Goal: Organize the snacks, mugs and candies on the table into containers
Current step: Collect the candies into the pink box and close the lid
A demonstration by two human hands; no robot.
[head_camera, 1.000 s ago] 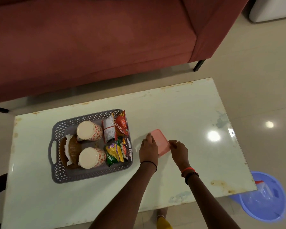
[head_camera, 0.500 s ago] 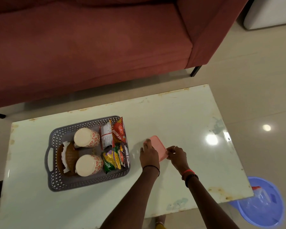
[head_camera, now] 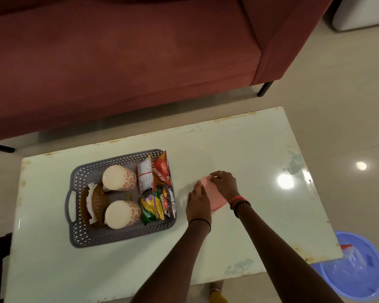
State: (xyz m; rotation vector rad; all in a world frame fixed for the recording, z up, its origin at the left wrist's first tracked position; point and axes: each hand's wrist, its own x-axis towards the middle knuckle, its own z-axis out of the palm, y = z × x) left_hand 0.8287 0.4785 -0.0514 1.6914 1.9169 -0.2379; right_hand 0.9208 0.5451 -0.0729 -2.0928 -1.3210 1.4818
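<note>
I have both hands on the little pink box, which sits on the table a bit right of the middle of the frame. It lies flat, just to the right of the gray basket but not touching it. The long side of the pink box runs from upper left to lower right.

My left hand rests along its left edge, fingers laid flat against the side and not curled around it. My right hand is at the far, upper-left corner, with the fingertips pinched together on the rim of the lid there. I think I am pressing or snapping that corner, but I cannot tell if the lid is fully shut.

The basket is in the left part of the frame. It holds two mugs lying on their sides, a woven brown piece, and the snack packets on its right side.

If the pink box goes in the basket next, it must move left. My left hand is the nearer one to the basket. There is little free room in there.
</note>
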